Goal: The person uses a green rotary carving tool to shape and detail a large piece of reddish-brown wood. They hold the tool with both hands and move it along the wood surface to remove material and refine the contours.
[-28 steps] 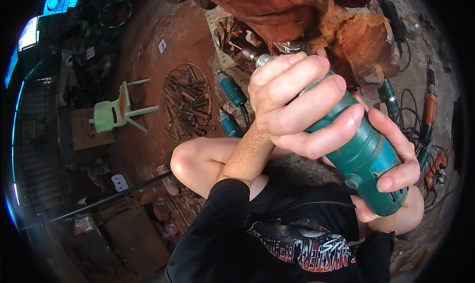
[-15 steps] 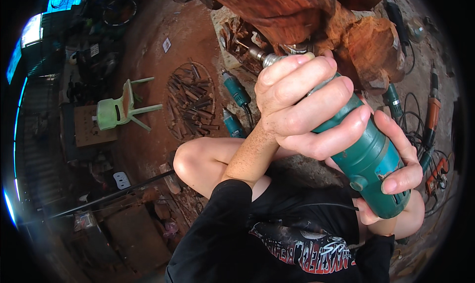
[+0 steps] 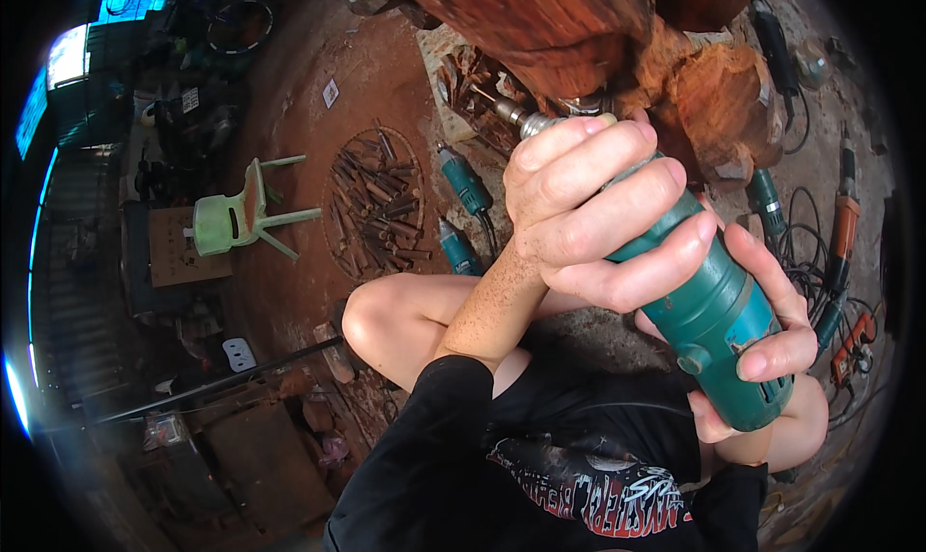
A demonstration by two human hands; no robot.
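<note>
My left hand [image 3: 593, 209] is wrapped round the front of a green die grinder [image 3: 709, 301], with the thumb side by the carving. Further back, my right hand [image 3: 776, 335] grips the tool's rear body from the right. The grinder slants from lower right to upper left. Its metal chuck [image 3: 509, 111] holds a thin bit [image 3: 482, 93], which points away from me to the left. Just beyond my hands stands a big reddish-brown wood carving [image 3: 540, 31], with a rounded, rough-cut lobe [image 3: 723, 98] on the right. I cannot tell whether the bit touches wood.
On the ground to the left lie two more green grinders [image 3: 466, 180] and a round heap of chisel-like rods [image 3: 381, 200]. A pale green plastic chair [image 3: 220, 226] is farther left. Right of me are an orange-and-black power tool [image 3: 844, 226] and tangled cables [image 3: 801, 229].
The view has shifted slightly, with the background moving a little right and down. The grinder's rear end has swung slightly left. Both hands keep their hold.
</note>
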